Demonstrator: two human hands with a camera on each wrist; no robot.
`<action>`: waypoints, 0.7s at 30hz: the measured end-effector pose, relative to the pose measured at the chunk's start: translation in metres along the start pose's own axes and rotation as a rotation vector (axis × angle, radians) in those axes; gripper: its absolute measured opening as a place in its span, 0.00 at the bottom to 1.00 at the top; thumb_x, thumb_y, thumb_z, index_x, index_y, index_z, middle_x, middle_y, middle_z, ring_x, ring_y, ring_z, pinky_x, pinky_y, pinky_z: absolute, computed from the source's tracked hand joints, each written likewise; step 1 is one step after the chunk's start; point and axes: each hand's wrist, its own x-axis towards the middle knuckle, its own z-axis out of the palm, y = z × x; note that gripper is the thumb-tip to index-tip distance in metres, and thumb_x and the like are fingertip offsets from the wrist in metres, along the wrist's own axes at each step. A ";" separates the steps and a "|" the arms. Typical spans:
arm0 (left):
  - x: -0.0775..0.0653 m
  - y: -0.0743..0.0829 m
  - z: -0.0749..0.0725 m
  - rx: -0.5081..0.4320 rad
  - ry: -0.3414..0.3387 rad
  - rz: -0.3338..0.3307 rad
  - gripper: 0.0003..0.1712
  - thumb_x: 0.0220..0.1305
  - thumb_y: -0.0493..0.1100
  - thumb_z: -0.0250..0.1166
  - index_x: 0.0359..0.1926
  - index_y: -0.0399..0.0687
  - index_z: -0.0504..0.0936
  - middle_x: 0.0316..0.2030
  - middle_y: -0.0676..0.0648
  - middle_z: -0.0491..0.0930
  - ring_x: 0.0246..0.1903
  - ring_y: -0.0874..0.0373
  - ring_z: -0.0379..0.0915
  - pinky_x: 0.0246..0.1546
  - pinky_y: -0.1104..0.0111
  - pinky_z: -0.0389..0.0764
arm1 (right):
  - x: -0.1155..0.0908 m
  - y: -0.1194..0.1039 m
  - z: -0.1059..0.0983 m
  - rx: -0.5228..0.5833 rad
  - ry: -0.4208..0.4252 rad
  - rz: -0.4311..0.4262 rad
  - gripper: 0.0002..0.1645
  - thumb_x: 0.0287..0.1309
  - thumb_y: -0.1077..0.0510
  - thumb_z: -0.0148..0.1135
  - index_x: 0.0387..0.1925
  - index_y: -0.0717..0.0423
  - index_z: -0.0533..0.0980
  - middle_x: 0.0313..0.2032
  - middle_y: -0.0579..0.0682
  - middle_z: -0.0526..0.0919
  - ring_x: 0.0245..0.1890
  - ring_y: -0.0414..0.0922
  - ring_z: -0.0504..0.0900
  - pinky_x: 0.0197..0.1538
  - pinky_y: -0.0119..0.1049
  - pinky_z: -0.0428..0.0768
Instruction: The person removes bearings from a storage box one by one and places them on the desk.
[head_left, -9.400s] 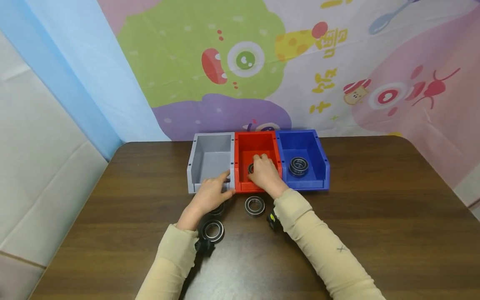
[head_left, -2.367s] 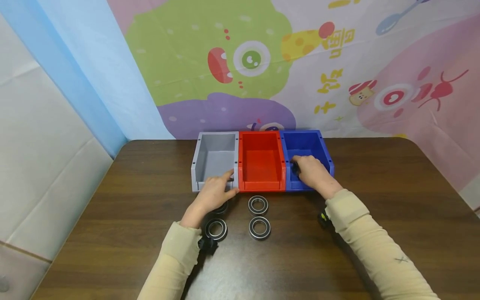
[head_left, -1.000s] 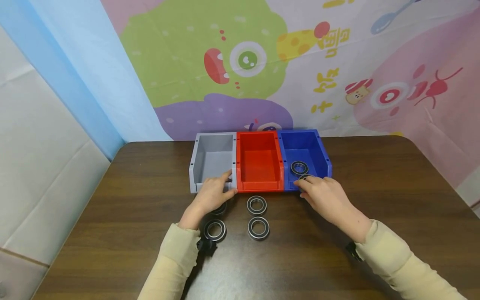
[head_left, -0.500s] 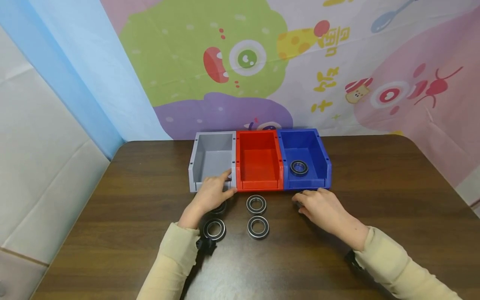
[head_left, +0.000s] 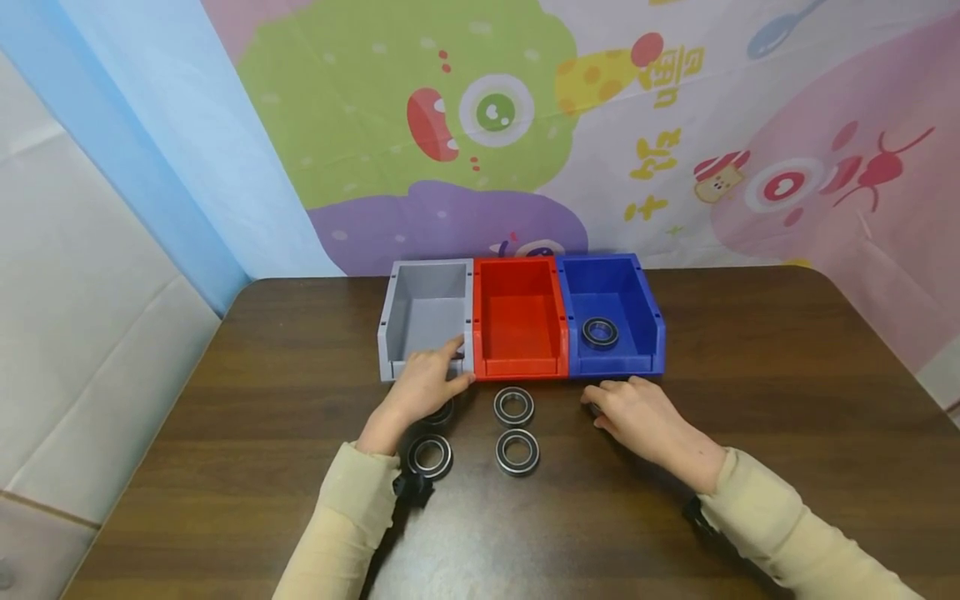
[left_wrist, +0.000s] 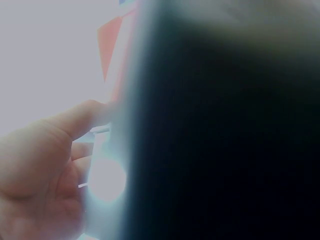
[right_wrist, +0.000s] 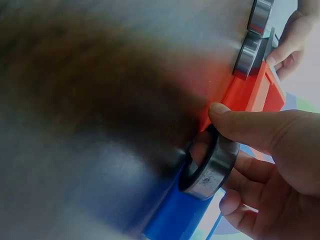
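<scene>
My right hand [head_left: 645, 421] is low over the table just in front of the blue bin [head_left: 617, 365]. In the right wrist view its thumb and fingers pinch a ball bearing [right_wrist: 212, 175], mostly hidden by the hand from above. Another bearing [head_left: 600, 345] lies flat inside the blue bin. At the front right corner of the grey bin [head_left: 390, 368], my left hand [head_left: 422, 387] grips the front wall, thumb outside and fingers inside. One bearing [head_left: 446, 413] is partly covered by this hand, and a second bearing [head_left: 447, 457] lies nearer to me, by the wrist.
A red bin [head_left: 525, 367] stands between the grey and blue ones, all three side by side at the back of the wooden table [head_left: 750, 375]. Two bearings lie in a column before it, a far bearing [head_left: 513, 423] and a near bearing [head_left: 517, 471]. A printed cloth [head_left: 360, 167] hangs behind.
A bearing from the red bin now lies in the middle column. Since then my right hand has lifted one bearing out of the blue bin and brought it down before it. The left hand keeps its place.
</scene>
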 end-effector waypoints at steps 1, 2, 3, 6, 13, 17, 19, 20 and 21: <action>0.000 0.000 0.000 -0.001 0.001 0.000 0.35 0.57 0.49 0.61 0.62 0.38 0.65 0.45 0.41 0.80 0.45 0.43 0.76 0.52 0.51 0.67 | 0.001 0.000 0.000 0.001 0.004 -0.001 0.15 0.35 0.61 0.73 0.30 0.52 0.77 0.25 0.47 0.81 0.26 0.45 0.80 0.31 0.38 0.73; 0.000 0.000 0.000 -0.001 0.001 0.000 0.35 0.57 0.49 0.61 0.62 0.38 0.65 0.46 0.41 0.80 0.45 0.43 0.76 0.52 0.51 0.67 | 0.001 0.001 0.000 0.002 0.002 0.001 0.16 0.35 0.61 0.73 0.31 0.52 0.77 0.25 0.46 0.80 0.27 0.45 0.80 0.31 0.39 0.74; 0.000 0.000 -0.001 0.000 0.002 -0.001 0.35 0.57 0.49 0.61 0.62 0.38 0.65 0.46 0.41 0.80 0.45 0.43 0.76 0.51 0.51 0.67 | 0.001 0.001 0.000 0.004 0.000 0.003 0.16 0.35 0.61 0.73 0.31 0.51 0.77 0.25 0.46 0.80 0.27 0.44 0.80 0.32 0.39 0.74; 0.000 0.000 -0.001 -0.001 0.001 -0.002 0.35 0.57 0.49 0.61 0.62 0.38 0.65 0.46 0.41 0.80 0.45 0.43 0.76 0.51 0.51 0.67 | 0.002 0.001 0.000 0.010 -0.015 0.010 0.16 0.36 0.61 0.72 0.32 0.51 0.77 0.25 0.45 0.80 0.28 0.44 0.80 0.33 0.39 0.74; 0.000 0.001 -0.001 0.002 0.003 -0.002 0.35 0.57 0.49 0.61 0.62 0.37 0.65 0.46 0.40 0.80 0.46 0.42 0.75 0.51 0.51 0.67 | 0.000 0.003 -0.003 -0.001 -0.007 0.002 0.18 0.34 0.65 0.72 0.32 0.51 0.77 0.25 0.46 0.80 0.28 0.45 0.79 0.31 0.40 0.73; 0.000 0.001 -0.001 0.004 0.000 -0.003 0.35 0.57 0.49 0.61 0.62 0.37 0.65 0.46 0.39 0.80 0.46 0.43 0.75 0.51 0.51 0.67 | -0.002 0.006 -0.003 -0.008 0.019 -0.028 0.19 0.31 0.67 0.72 0.30 0.51 0.76 0.24 0.47 0.78 0.26 0.45 0.79 0.29 0.38 0.69; 0.000 0.001 -0.001 0.004 -0.001 -0.006 0.35 0.57 0.49 0.61 0.62 0.37 0.65 0.46 0.39 0.80 0.46 0.43 0.75 0.52 0.51 0.66 | -0.002 0.006 -0.004 -0.015 0.020 -0.034 0.20 0.30 0.67 0.72 0.29 0.50 0.75 0.23 0.47 0.79 0.26 0.44 0.79 0.28 0.37 0.68; 0.000 0.001 -0.001 0.004 -0.001 -0.007 0.35 0.57 0.49 0.61 0.61 0.37 0.65 0.46 0.39 0.80 0.46 0.43 0.75 0.52 0.52 0.66 | -0.003 0.006 -0.004 -0.016 0.014 -0.030 0.20 0.30 0.66 0.72 0.30 0.50 0.75 0.24 0.47 0.79 0.26 0.45 0.79 0.28 0.37 0.68; 0.000 0.001 -0.001 0.004 -0.001 -0.007 0.35 0.57 0.49 0.61 0.61 0.37 0.65 0.46 0.40 0.80 0.46 0.43 0.75 0.51 0.52 0.67 | -0.003 0.006 -0.003 -0.021 0.009 -0.027 0.20 0.30 0.66 0.72 0.30 0.50 0.76 0.24 0.47 0.79 0.26 0.45 0.79 0.29 0.37 0.68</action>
